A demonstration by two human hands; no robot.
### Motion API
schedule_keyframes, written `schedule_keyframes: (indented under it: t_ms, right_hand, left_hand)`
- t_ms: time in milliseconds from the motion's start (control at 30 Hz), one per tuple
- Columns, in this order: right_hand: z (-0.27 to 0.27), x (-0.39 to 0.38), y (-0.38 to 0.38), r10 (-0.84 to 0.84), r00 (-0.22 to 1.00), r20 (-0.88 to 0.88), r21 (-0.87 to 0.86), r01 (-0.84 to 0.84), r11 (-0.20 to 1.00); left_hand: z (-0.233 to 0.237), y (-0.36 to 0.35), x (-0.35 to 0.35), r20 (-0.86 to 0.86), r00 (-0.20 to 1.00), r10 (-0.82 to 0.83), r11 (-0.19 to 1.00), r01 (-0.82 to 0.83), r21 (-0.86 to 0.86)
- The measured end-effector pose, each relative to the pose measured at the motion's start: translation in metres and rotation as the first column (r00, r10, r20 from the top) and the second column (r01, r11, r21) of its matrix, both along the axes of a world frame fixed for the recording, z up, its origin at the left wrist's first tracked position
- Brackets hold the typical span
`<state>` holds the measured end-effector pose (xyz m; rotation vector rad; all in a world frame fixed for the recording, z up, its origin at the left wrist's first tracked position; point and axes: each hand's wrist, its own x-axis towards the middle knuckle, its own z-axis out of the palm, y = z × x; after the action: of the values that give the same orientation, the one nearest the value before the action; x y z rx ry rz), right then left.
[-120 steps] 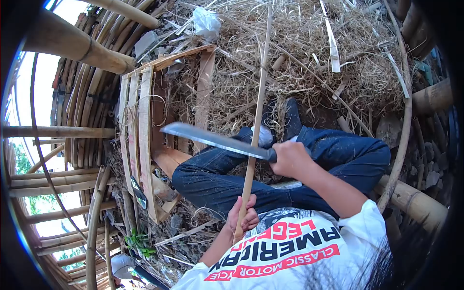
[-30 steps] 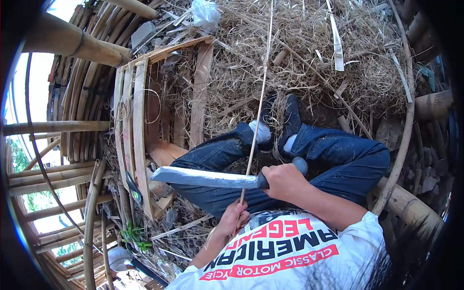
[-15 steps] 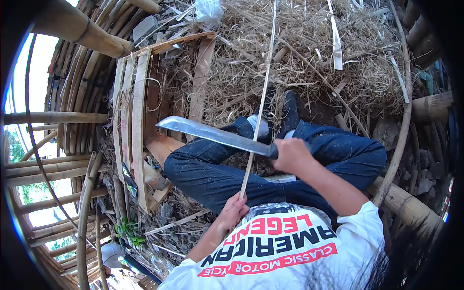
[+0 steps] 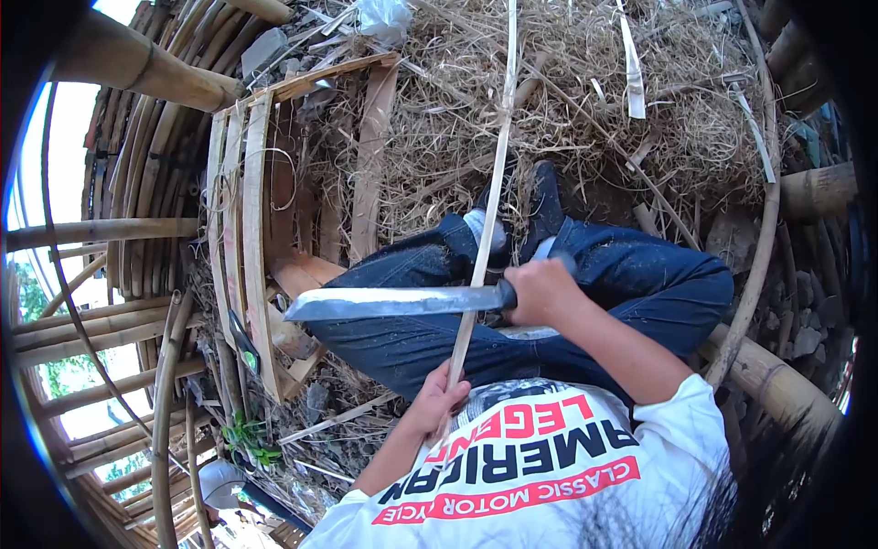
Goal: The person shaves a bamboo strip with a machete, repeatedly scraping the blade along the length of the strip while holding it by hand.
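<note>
My right hand (image 4: 541, 291) is wrapped round the dark handle of a machete (image 4: 393, 303), whose long blade points left across my lap. Beneath the blade runs a long, pale bamboo strip (image 4: 494, 197), which the blade crosses near its handle end. My left hand (image 4: 441, 400) pinches the near end of this strip close to my shirt. From there the strip extends up and away over my crossed legs (image 4: 384, 348) to the top of the view.
Bamboo shavings (image 4: 631, 174) pile up beyond my feet. To the left lies a wooden frame of slats (image 4: 257, 229). A bamboo pole (image 4: 764, 393) and a thin curved branch (image 4: 761, 265) lie on the right. Bamboo railings (image 4: 101, 229) line the left side.
The machete has come closer to my body, and its blade has swung from slanting to nearly level across the strip. The strip now shows its wider face. My left hand keeps its pinch.
</note>
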<state>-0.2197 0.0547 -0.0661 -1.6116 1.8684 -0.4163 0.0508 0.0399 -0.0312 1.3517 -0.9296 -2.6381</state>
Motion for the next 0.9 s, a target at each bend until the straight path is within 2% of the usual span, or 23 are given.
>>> schedule_keyframes:
  t_ms: [67,133,167,200,233,300,400,433,533,567,633,667,733,800,867,900]
  right_hand:
    - [-0.006,-0.008,-0.007,-0.026,1.000,-0.013,0.001,0.026,1.000]
    - [-0.008,-0.015,-0.015,-0.350,0.935,0.048,0.014,0.350,0.937]
    - [-0.005,-0.012,-0.015,-0.407,0.906,0.115,0.033,0.406,0.913]
    - [-0.003,-0.004,-0.011,-0.396,0.907,0.142,-0.021,0.403,0.915]
    - [0.004,0.001,-0.006,-0.298,0.949,0.101,-0.003,0.300,0.954]
    - [0.005,0.006,0.004,-0.097,0.995,0.037,0.022,0.096,0.995]
    - [-0.004,-0.012,0.001,-0.105,0.994,-0.024,0.028,0.106,0.994]
    - [-0.007,-0.020,-0.002,-0.205,0.978,0.033,0.042,0.203,0.978]
    - [-0.002,0.001,0.003,-0.239,0.971,0.028,0.047,0.238,0.970]
    - [0.012,0.008,0.009,-0.215,0.976,0.046,0.101,0.209,0.973]
    - [0.007,0.007,0.018,-0.075,0.997,0.025,0.040,0.074,0.996]
    - [0.004,0.002,0.018,-0.034,0.999,0.012,0.022,0.034,0.999]
    - [0.001,-0.004,0.014,-0.094,0.995,-0.035,0.014,0.095,0.995]
    - [0.002,0.006,0.013,-0.107,0.994,-0.006,0.021,0.107,0.994]
    - [0.008,0.021,0.021,-0.216,0.976,-0.021,0.016,0.217,0.976]
    - [0.013,0.024,0.028,-0.186,0.983,-0.007,0.043,0.186,0.982]
  left_hand:
    - [0.011,-0.006,-0.011,0.107,0.987,-0.118,0.976,0.135,-0.170]
    - [0.004,-0.001,-0.003,0.101,0.986,-0.133,0.974,0.149,-0.169]
    - [0.002,0.000,-0.001,0.085,0.988,-0.130,0.983,0.139,-0.118]
    - [0.001,-0.004,-0.002,0.066,0.989,-0.133,0.988,0.137,-0.074]
    - [-0.003,-0.006,0.001,0.008,0.992,-0.123,0.991,0.123,-0.061]
    - [-0.002,-0.007,0.004,0.060,0.988,-0.142,0.988,0.146,-0.056]
    - [0.004,-0.006,-0.004,0.157,0.982,-0.106,0.988,0.122,-0.099]
    - [0.003,-0.008,-0.006,0.127,0.985,-0.116,0.988,0.127,-0.088]
    - [0.004,-0.006,-0.003,0.028,0.994,-0.107,0.994,0.107,0.005]
    - [0.002,-0.008,-0.003,0.006,0.996,-0.085,0.996,0.085,0.007]
    - [-0.001,-0.006,-0.007,-0.017,0.997,-0.069,0.997,0.069,0.031]
    - [0.000,-0.006,-0.008,0.014,0.998,-0.069,0.997,0.069,-0.016]
    - [0.007,-0.008,-0.013,0.067,0.996,-0.052,0.996,0.057,-0.064]
    - [0.005,-0.012,-0.006,-0.031,0.999,-0.042,0.997,0.044,0.059]
    - [-0.002,-0.005,0.006,-0.059,0.997,-0.040,0.997,0.044,0.067]
    - [-0.002,-0.006,0.006,-0.086,0.995,-0.051,0.995,0.058,0.076]
